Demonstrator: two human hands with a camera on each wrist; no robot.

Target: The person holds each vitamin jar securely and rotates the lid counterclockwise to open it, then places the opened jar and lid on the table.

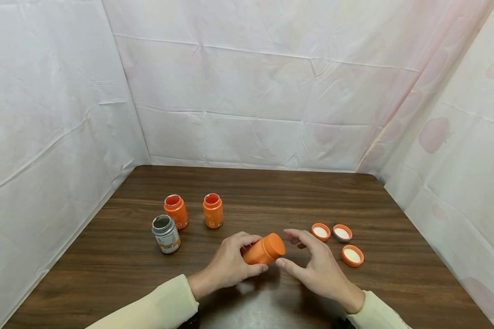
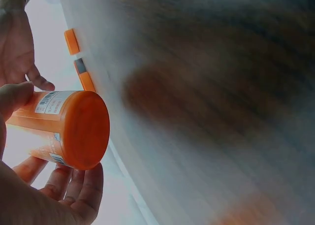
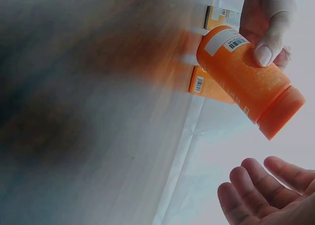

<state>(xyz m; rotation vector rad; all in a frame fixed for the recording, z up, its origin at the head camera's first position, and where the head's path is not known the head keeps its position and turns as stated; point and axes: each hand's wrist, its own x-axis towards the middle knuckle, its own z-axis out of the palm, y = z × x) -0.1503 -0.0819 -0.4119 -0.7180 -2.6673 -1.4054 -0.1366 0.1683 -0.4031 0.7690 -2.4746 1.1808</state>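
My left hand (image 1: 230, 259) grips an orange jar (image 1: 260, 251) around its body and holds it tilted above the table, its capped end toward the right. The orange lid (image 3: 283, 112) sits on the jar. A white barcode label (image 2: 53, 103) shows near the jar's base in the left wrist view. Close to the lid is my right hand (image 1: 319, 267), its thumb and fingers spread apart with a gap to the lid in the right wrist view. Nothing is held in it.
On the left stand two uncapped orange jars (image 1: 177, 214) (image 1: 213, 214) and an uncapped grey jar (image 1: 167, 237). Several lids (image 1: 352, 256) lie white inside up at the right. White sheets (image 1: 247, 91) hang around the brown wooden table (image 1: 271, 192).
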